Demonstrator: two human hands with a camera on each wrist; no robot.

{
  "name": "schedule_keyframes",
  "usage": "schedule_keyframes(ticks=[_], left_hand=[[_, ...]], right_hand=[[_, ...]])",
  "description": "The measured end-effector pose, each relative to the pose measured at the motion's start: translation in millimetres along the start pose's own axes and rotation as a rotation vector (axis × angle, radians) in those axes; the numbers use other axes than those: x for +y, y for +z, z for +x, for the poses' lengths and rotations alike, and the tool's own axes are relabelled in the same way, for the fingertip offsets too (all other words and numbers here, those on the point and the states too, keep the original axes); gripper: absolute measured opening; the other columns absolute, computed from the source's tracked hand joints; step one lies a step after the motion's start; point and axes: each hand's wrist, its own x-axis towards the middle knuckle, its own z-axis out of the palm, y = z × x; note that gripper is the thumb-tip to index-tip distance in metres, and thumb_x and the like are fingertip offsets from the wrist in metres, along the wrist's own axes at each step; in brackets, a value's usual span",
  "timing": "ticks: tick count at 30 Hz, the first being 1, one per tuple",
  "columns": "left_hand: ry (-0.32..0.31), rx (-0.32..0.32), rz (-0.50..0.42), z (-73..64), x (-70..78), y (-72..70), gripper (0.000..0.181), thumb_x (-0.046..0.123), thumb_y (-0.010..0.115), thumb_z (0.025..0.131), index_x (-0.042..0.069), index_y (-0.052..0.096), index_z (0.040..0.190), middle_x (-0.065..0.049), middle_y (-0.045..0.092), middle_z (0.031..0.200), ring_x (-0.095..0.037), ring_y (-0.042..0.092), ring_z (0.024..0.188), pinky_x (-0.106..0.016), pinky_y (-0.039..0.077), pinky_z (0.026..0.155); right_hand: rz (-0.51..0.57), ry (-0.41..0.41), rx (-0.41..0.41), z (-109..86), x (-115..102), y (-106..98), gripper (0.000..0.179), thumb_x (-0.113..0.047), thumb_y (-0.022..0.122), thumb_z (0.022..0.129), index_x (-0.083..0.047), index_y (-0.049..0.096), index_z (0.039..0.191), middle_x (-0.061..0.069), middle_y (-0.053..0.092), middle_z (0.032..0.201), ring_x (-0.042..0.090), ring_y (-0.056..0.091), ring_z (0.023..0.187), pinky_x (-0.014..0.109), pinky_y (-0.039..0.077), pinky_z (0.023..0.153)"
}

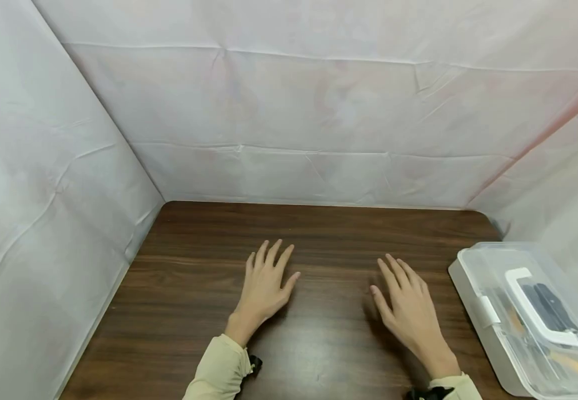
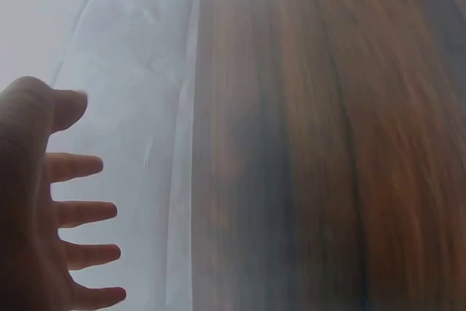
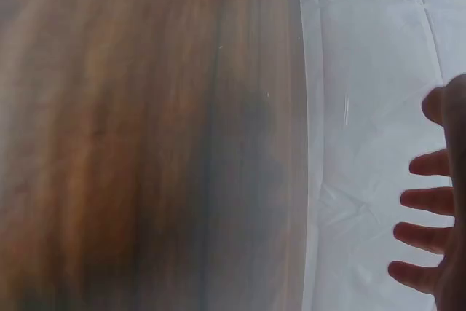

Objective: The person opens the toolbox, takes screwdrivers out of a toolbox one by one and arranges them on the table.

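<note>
White sheeting (image 1: 319, 111) draped upper frame and left side. Dark wood-grain tabletop (image 1: 194, 250) spread across lower middle. Clear-lidded storage box (image 1: 489, 339) sat at lower right, near my right hand (image 1: 411, 311). My left hand (image 1: 264, 286) was lower centre. Fingers (image 2: 84, 213) of both spread, grasping nothing.

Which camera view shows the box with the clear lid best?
The head view: it shows the box from above, with its white handle and latch visible. Neither wrist view shows any part of it.

The head view's edge cuts the lidded box (image 1: 494, 350); its contents (image 1: 575, 365) are unclear. Wrist views show the surface (image 2: 328, 180) blurred.
</note>
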Motion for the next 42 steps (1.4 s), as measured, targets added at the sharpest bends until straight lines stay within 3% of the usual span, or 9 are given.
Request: schedule_keyframes(ticks=[6,11,15,19,22,30,33,37,42], left_hand=[[0.072,0.076,-0.107,16.5,33.3,7.6,0.057,0.045,0.055,0.107,0.021,0.047,0.157,-0.01,0.047,0.161,-0.039,0.042,0.15,-0.065,0.038,0.115],[0.104,0.028,-0.196,33.1,71.0,14.4,0.056,0.047,0.05,0.108,0.023,0.045,0.158,-0.006,0.047,0.162,-0.033,0.043,0.15,-0.059,0.039,0.117],[0.136,-0.026,-0.203,44.0,101.1,22.5,0.057,0.051,0.044,0.11,0.027,0.04,0.161,-0.004,0.043,0.165,-0.031,0.04,0.153,-0.058,0.038,0.119],[0.176,-0.059,-0.201,54.4,127.1,29.1,0.058,0.055,0.037,0.11,0.029,0.036,0.163,-0.003,0.04,0.167,-0.03,0.037,0.154,-0.057,0.036,0.12],[0.195,-0.081,-0.217,61.3,143.0,33.3,0.059,0.056,0.034,0.111,0.029,0.035,0.163,-0.002,0.038,0.168,-0.029,0.036,0.155,-0.055,0.036,0.121],[0.236,-0.114,-0.258,77.8,179.4,41.5,0.06,0.056,0.031,0.111,0.03,0.031,0.165,-0.002,0.036,0.169,-0.028,0.036,0.155,-0.05,0.039,0.12],[0.241,-0.136,-0.322,82.6,193.3,44.6,0.061,0.057,0.031,0.111,0.028,0.031,0.165,-0.002,0.036,0.169,-0.026,0.037,0.154,-0.049,0.042,0.119],[0.225,-0.19,-0.485,88.8,210.2,48.0,0.061,0.056,0.033,0.111,0.027,0.032,0.164,0.0,0.038,0.167,-0.023,0.037,0.154,-0.043,0.041,0.12],[0.17,-0.271,-0.627,94.2,230.3,52.5,0.06,0.057,0.034,0.11,0.03,0.031,0.164,0.004,0.036,0.168,-0.02,0.033,0.156,-0.039,0.038,0.123]], right_hand=[[0.008,-0.001,0.263,-16.8,7.1,-22.0,0.054,-0.035,0.05,0.102,0.0,0.059,0.143,0.026,0.059,0.145,0.05,0.053,0.131,0.068,0.042,0.102],[-0.032,0.028,0.44,-34.5,14.7,-43.5,0.056,-0.039,0.047,0.102,0.002,0.065,0.136,0.027,0.065,0.136,0.052,0.057,0.124,0.062,0.043,0.104],[-0.066,0.059,0.51,-49.4,22.6,-57.4,0.056,-0.039,0.049,0.101,0.004,0.066,0.133,0.029,0.066,0.133,0.054,0.058,0.119,0.054,0.041,0.115],[-0.084,0.11,0.575,-60.9,26.8,-67.1,0.055,-0.04,0.052,0.1,0.006,0.068,0.126,0.031,0.067,0.13,0.056,0.058,0.116,0.057,0.041,0.114],[-0.094,0.152,0.624,-67.8,26.9,-70.8,0.055,-0.041,0.052,0.101,0.006,0.07,0.123,0.03,0.068,0.128,0.056,0.058,0.117,0.061,0.041,0.112],[-0.132,0.186,0.762,-83.9,30.8,-75.1,0.051,-0.036,0.054,0.097,0.008,0.072,0.116,0.033,0.069,0.123,0.057,0.06,0.115,0.054,0.042,0.117],[-0.168,0.255,0.804,-90.9,32.4,-77.1,0.052,-0.039,0.054,0.096,0.006,0.073,0.114,0.028,0.071,0.126,0.053,0.062,0.12,0.06,0.043,0.114],[-0.195,0.341,0.858,-96.4,34.9,-81.6,0.055,-0.045,0.055,0.096,0.005,0.074,0.111,0.023,0.072,0.128,0.048,0.062,0.124,0.06,0.04,0.113],[-0.213,0.36,0.886,-104.4,40.5,-87.5,0.058,-0.046,0.056,0.096,0.008,0.073,0.111,0.026,0.072,0.127,0.051,0.061,0.124,0.058,0.04,0.116]])
